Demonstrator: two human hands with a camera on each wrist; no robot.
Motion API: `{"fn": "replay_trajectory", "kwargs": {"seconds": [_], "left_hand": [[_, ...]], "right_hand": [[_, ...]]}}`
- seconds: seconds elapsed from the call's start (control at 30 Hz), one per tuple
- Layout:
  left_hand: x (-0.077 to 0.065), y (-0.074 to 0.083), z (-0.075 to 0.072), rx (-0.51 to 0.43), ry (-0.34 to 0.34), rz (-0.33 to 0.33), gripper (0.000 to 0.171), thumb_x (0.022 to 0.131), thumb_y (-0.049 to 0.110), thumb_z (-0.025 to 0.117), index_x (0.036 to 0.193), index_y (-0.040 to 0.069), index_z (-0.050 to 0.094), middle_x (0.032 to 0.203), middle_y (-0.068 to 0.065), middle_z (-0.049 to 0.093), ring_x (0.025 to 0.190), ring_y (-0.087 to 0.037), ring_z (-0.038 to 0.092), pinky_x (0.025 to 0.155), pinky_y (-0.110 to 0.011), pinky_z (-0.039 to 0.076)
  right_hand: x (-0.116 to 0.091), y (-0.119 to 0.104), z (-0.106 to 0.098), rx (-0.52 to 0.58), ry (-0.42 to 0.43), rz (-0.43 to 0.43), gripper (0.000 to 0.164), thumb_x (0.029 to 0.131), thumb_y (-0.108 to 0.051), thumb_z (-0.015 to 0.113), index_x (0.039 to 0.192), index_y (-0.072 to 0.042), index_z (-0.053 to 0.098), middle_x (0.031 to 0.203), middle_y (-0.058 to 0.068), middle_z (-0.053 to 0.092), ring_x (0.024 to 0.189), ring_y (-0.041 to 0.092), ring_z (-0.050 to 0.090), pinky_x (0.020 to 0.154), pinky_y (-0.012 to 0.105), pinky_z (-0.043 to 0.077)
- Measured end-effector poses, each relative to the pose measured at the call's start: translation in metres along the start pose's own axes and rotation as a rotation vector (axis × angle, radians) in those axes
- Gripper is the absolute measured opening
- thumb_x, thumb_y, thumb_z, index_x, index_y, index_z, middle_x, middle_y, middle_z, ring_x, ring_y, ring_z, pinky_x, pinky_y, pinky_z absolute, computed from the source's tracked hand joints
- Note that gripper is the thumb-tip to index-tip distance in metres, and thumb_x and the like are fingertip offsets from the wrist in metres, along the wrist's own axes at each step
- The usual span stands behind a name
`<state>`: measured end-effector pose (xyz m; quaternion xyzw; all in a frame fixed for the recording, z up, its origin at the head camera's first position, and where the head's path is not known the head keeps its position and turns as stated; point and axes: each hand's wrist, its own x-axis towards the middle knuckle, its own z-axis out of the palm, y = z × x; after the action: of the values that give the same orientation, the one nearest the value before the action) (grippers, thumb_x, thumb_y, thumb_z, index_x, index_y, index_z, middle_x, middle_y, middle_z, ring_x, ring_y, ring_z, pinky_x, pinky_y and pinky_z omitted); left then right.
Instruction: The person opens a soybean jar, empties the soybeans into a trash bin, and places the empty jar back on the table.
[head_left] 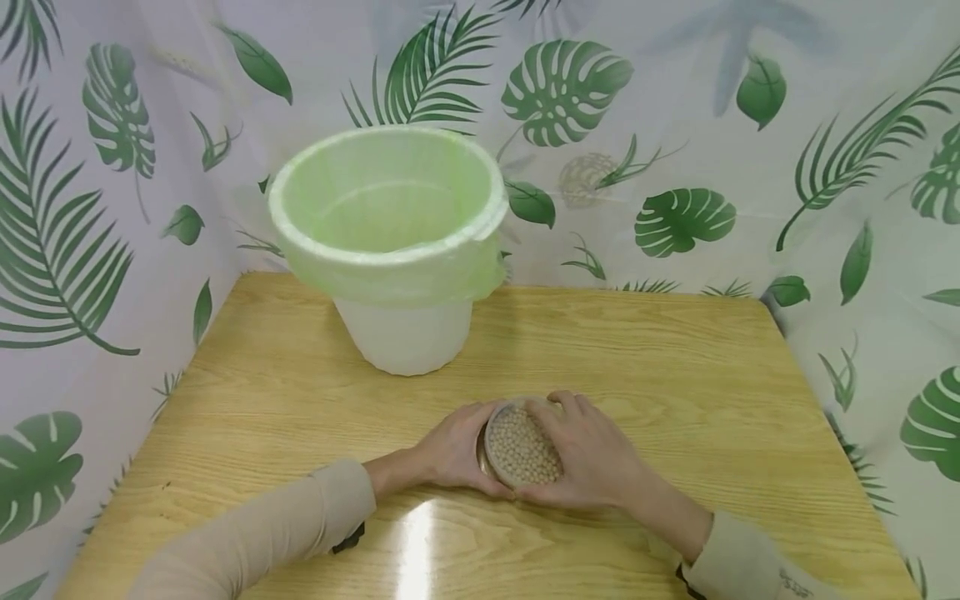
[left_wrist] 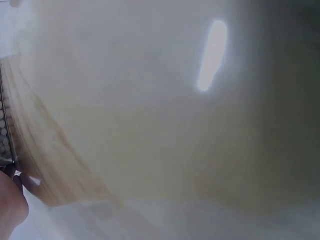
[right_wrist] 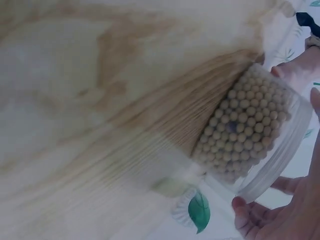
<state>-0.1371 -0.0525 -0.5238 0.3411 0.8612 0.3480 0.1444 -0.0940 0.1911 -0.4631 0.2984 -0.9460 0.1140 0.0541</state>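
A clear round jar (head_left: 522, 450) full of small beige balls stands on the wooden table, between both hands. From its left side, my left hand (head_left: 452, 447) grips the jar's wall. My right hand (head_left: 592, 457) curls over the top rim from the right. In the right wrist view the balls show through the jar (right_wrist: 242, 127), and the fingers of the right hand (right_wrist: 287, 212) hold around its clear lid (right_wrist: 277, 162). Only a sliver of the jar (left_wrist: 4, 130) appears at the left wrist view's edge.
Behind the hands, at the back left of the table (head_left: 637, 358), stands a white bin (head_left: 405, 333) lined with a light green bag (head_left: 390, 279). A leaf-patterned curtain (head_left: 465, 92) hangs along the back and both sides of the table.
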Motion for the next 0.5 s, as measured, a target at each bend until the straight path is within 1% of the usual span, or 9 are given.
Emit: {"fn": "replay_trajectory", "kwargs": {"seconds": [0.1, 0.2, 0.27, 0.33, 0.5], "left_hand": [[0.000, 0.000, 0.000, 0.002, -0.009, -0.015, 0.118, 0.070, 0.053, 0.094, 0.165, 0.022, 0.031, 0.157, -0.004, 0.053, 0.143, -0.024, 0.053, 0.122, -0.050, 0.046], [0.000, 0.000, 0.000, 0.005, -0.018, -0.028, 0.120, 0.069, 0.053, 0.095, 0.165, 0.021, 0.030, 0.158, -0.004, 0.052, 0.143, -0.025, 0.051, 0.122, -0.050, 0.046], [0.001, 0.000, 0.000, -0.006, -0.019, -0.031, 0.121, 0.068, 0.052, 0.096, 0.165, 0.021, 0.031, 0.158, -0.004, 0.052, 0.144, -0.026, 0.051, 0.122, -0.050, 0.046], [0.002, -0.001, 0.001, -0.018, -0.019, -0.042, 0.122, 0.067, 0.052, 0.097, 0.165, 0.022, 0.031, 0.158, -0.003, 0.052, 0.144, -0.026, 0.050, 0.122, -0.050, 0.046], [0.006, 0.001, 0.000, -0.013, -0.012, -0.050, 0.123, 0.067, 0.055, 0.097, 0.165, 0.021, 0.030, 0.159, -0.003, 0.051, 0.144, -0.027, 0.049, 0.122, -0.051, 0.045]], "right_hand": [[0.001, -0.004, 0.002, 0.009, -0.007, 0.034, 0.104, 0.070, -0.085, 0.076, 0.145, -0.016, 0.055, 0.131, 0.020, 0.058, 0.112, 0.033, 0.063, 0.084, 0.050, 0.064], [0.005, -0.004, 0.004, 0.019, -0.005, 0.016, 0.100, 0.068, -0.079, 0.080, 0.140, -0.013, 0.056, 0.124, 0.017, 0.057, 0.105, 0.027, 0.060, 0.081, 0.044, 0.063], [0.009, -0.001, 0.005, 0.013, 0.001, -0.017, 0.099, 0.066, -0.076, 0.082, 0.137, -0.011, 0.057, 0.120, 0.016, 0.057, 0.103, 0.025, 0.058, 0.079, 0.041, 0.062], [0.011, 0.003, 0.005, 0.012, -0.004, -0.055, 0.098, 0.066, -0.074, 0.082, 0.135, -0.009, 0.057, 0.119, 0.016, 0.057, 0.103, 0.025, 0.058, 0.081, 0.041, 0.062], [0.017, 0.015, 0.003, 0.026, -0.054, -0.148, 0.096, 0.067, -0.071, 0.083, 0.133, -0.009, 0.055, 0.128, 0.022, 0.056, 0.113, 0.032, 0.060, 0.090, 0.049, 0.063]]}}
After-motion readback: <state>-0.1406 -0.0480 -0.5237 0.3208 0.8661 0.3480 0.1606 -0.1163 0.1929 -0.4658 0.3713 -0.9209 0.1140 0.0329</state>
